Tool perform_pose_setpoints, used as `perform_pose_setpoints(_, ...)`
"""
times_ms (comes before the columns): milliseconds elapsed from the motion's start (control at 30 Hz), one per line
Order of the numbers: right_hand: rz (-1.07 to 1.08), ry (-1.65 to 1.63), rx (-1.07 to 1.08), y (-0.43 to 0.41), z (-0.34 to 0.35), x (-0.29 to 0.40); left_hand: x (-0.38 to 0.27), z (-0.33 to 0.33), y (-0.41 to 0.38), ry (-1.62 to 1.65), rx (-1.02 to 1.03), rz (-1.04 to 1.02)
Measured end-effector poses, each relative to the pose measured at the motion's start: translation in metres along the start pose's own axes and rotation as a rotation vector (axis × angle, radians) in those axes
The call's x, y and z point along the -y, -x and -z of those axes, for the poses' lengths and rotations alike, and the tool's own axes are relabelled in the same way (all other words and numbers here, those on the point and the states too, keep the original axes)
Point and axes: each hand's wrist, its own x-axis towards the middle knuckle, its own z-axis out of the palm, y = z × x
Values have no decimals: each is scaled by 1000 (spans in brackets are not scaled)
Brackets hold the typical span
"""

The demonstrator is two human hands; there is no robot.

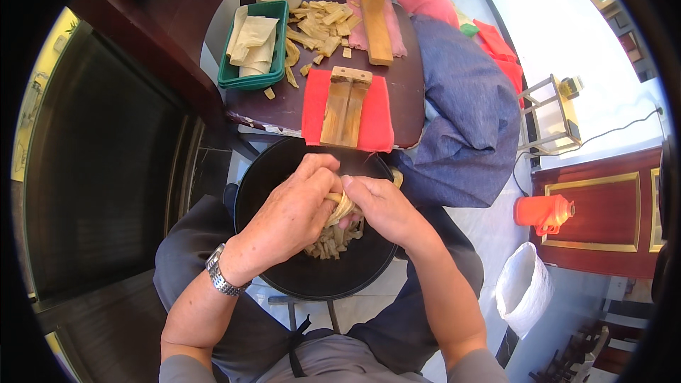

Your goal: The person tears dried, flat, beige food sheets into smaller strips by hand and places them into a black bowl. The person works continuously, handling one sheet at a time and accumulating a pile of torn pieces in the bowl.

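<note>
My left hand [290,210], with a metal watch [219,272] on its wrist, grips a twisted bundle of pale yellow fibrous strips [342,209]. Thumb and fingers of my right hand [384,206] pinch the same bundle from the other side. My fingers partly hide it. Below both hands is a round black basin [319,283] between my knees, where cut pale pieces [331,243] lie. Just beyond the basin's far rim, a grooved wooden block with a crosspiece [346,109] rests on a red cloth [375,117].
A dark red stool or chair seat [404,90] bears green trays [250,82] with folded cloth, loose pale strips [324,24] and another wooden device [378,32] on pink cloth. Blue fabric [463,111] drapes at right. A red thermos [542,211] and white sack [524,290] stand farther right.
</note>
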Motion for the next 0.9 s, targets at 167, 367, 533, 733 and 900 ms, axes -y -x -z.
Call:
perform_pose_setpoints(167,-152,-69,78,-3,7,5,4,-7,-5,103,-31,-55)
perform_pose_setpoints(367,-61,23,-18,5,2,9,5,-10,-8,200,-72,93)
perform_pose_setpoints(533,299,506,-303,7,4,13,5,-13,-14,121,-87,19)
perform_pose_setpoints(733,409,408,-249,14,12,17,5,-7,-15,611,110,454)
perform_pose_setpoints(900,433,28,-108,17,14,21,2,5,-13,1154,205,461)
